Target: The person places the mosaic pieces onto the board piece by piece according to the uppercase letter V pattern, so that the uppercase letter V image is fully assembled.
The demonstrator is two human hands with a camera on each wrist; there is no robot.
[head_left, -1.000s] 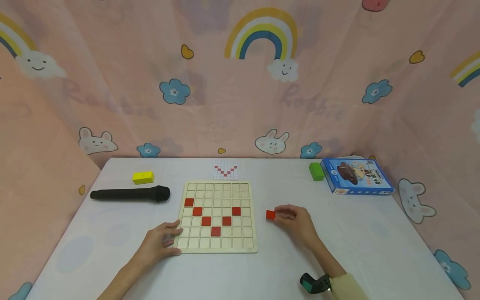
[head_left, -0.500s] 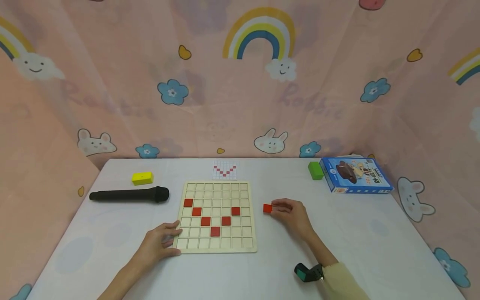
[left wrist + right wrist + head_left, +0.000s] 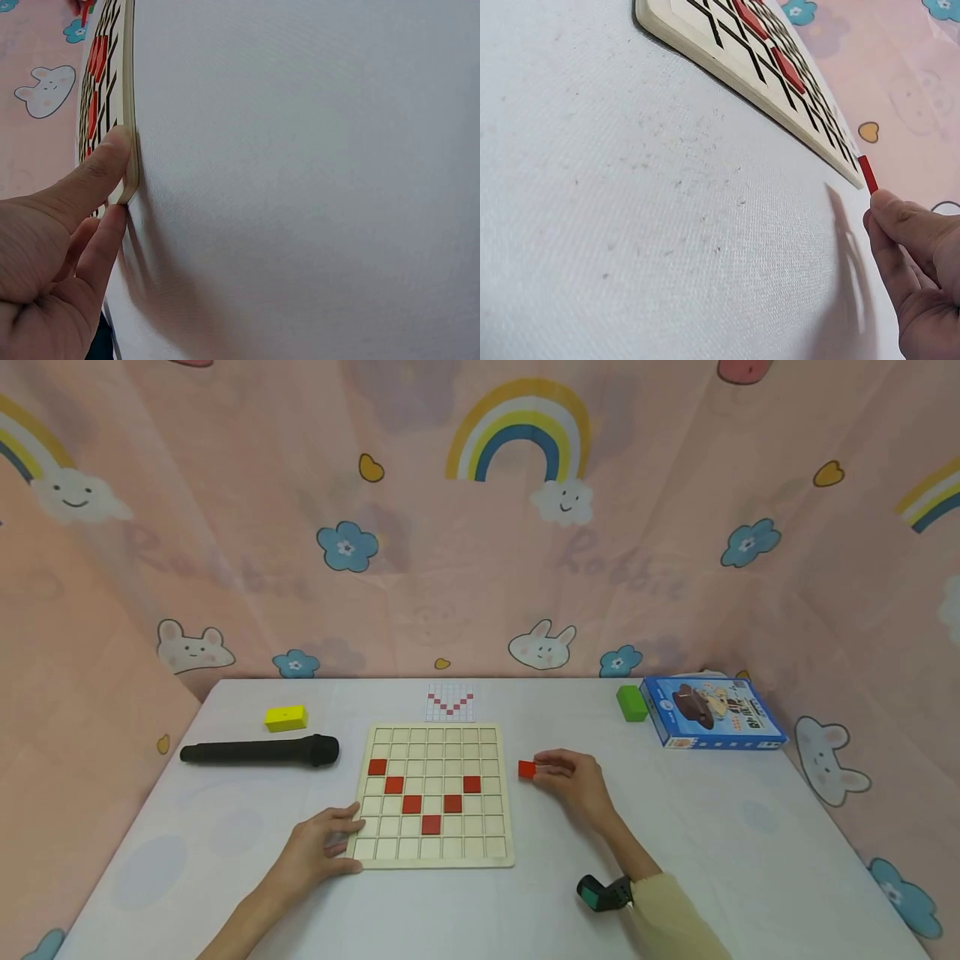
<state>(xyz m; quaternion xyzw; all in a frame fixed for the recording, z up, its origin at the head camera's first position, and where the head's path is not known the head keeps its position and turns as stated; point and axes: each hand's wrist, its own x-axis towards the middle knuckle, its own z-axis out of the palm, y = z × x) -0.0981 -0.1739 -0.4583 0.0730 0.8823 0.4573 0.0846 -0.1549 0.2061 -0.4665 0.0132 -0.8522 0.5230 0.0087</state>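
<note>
A cream grid board lies on the white table, with several red square tiles set in its cells in a V-like pattern. My left hand holds the board by its near left corner, thumb and fingers against the edges, also seen in the left wrist view. Just right of the board, my right hand pinches a loose red square tile between thumb and fingertips. That tile is held off the board, close to its right edge. Behind the board lies a small card printed with a red V on a grid.
At the back left are a yellow block and a black microphone. A green block stands at the back right beside a blue box. A patterned pink cloth hangs behind the table.
My right hand has moved left and away from me, bringing the red tile nearer to the board's right edge. The left hand stays on the board's corner.
</note>
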